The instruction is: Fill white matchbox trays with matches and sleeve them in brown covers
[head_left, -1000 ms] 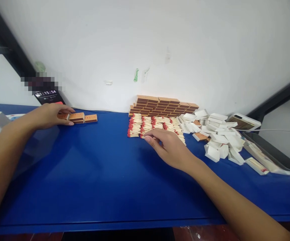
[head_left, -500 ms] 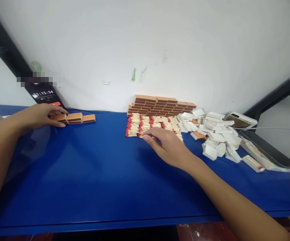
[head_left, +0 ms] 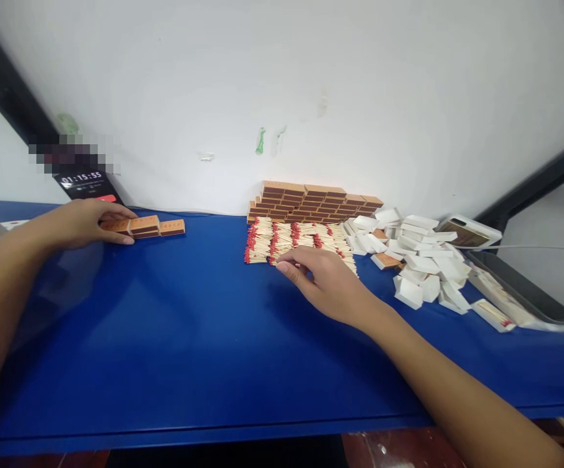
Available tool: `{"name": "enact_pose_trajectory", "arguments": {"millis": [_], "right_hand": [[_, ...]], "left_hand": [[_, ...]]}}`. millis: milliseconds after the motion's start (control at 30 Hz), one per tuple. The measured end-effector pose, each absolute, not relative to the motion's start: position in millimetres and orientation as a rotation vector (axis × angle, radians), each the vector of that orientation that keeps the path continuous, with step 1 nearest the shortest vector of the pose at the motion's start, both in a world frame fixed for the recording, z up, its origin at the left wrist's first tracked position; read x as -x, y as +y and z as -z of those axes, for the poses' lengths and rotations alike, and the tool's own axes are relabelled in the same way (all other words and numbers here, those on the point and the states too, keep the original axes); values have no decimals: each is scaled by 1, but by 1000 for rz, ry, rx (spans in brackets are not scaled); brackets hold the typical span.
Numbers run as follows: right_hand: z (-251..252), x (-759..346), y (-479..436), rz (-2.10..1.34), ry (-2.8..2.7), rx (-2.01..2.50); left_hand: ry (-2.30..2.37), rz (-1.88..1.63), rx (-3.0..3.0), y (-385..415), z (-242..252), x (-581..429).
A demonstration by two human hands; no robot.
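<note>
My left hand point(head_left: 89, 223) is closed around the left end of a short row of orange matchboxes, with thumb in front and fingers behind a matchbox point(head_left: 117, 226). Two more boxes continue the row: a middle matchbox point(head_left: 144, 225) sitting slightly higher, and an end matchbox point(head_left: 172, 227). At the front edge of a broad heap of red-tipped matches point(head_left: 260, 242), my right hand point(head_left: 317, 276) has its fingers curled and the thumb close to the index finger. A small dark spot shows by these fingertips; what they hold is hidden.
Behind the matches, orange-brown matchboxes point(head_left: 306, 201) are stacked against the wall. White matchbox trays point(head_left: 421, 257) lie heaped to the right. Farther right are a tray with matches point(head_left: 493, 315), a dark bin point(head_left: 520, 289) and a white-edged phone point(head_left: 470, 233). A phone timer point(head_left: 84, 185) leans at left.
My left hand has shifted slightly to the right along the matchbox row, covering part of the left box. My right hand stays at the matches. The view has tilted a little.
</note>
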State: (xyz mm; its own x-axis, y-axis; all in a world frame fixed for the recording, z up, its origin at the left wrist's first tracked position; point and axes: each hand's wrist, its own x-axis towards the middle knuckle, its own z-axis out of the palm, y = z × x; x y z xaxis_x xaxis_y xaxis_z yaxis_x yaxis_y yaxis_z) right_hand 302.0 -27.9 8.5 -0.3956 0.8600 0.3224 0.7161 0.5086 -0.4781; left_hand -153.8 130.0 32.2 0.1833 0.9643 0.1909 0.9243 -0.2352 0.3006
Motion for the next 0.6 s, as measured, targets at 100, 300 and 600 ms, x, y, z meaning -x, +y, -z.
{"name": "enact_pose_trajectory", "arguments": {"millis": [100, 300, 600], "right_hand": [[-8, -302, -28, -354, -2220, 1288], [-7, -302, -27, -368, -2245, 1305], [-7, -302, -27, -368, -2253, 1315]], "left_hand": [[1893, -231, -2340, 131, -34, 153], [1926, -213, -2366, 127, -38, 144], [1927, -171, -2299, 127, -44, 144]]}}
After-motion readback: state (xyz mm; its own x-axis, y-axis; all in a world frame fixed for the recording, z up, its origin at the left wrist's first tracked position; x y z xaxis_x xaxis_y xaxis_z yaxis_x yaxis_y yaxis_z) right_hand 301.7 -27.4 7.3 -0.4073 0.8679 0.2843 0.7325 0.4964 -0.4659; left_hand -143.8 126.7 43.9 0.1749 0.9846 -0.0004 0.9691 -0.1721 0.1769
